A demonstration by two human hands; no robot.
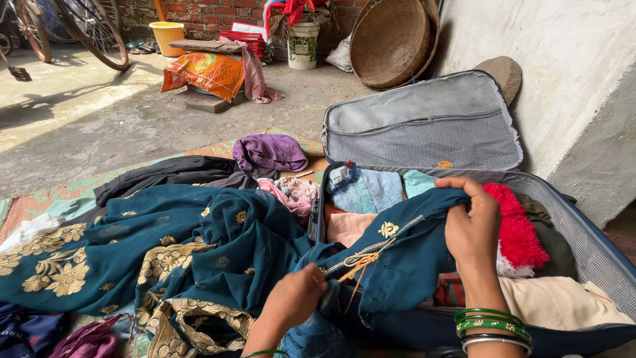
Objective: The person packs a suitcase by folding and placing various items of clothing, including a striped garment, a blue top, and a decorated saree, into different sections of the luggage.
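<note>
A dark teal garment (199,245) with gold embroidery spreads over the mat and drapes across the rim of an open suitcase (599,265). My right hand (472,225), with green and silver bangles on the wrist, is shut on a fold of this cloth over the suitcase. My left hand (295,298) grips the same cloth lower down, near a gold tie cord (361,262). Inside the suitcase lie folded clothes, among them a red fluffy piece (517,229) and a beige one (563,301).
The suitcase lid (424,126) leans against a white wall. A purple garment (268,151), a black one (165,174) and pink cloth (291,192) lie on the woven mat. Farther back are a large basket (391,43), buckets, an orange sack and a bicycle wheel.
</note>
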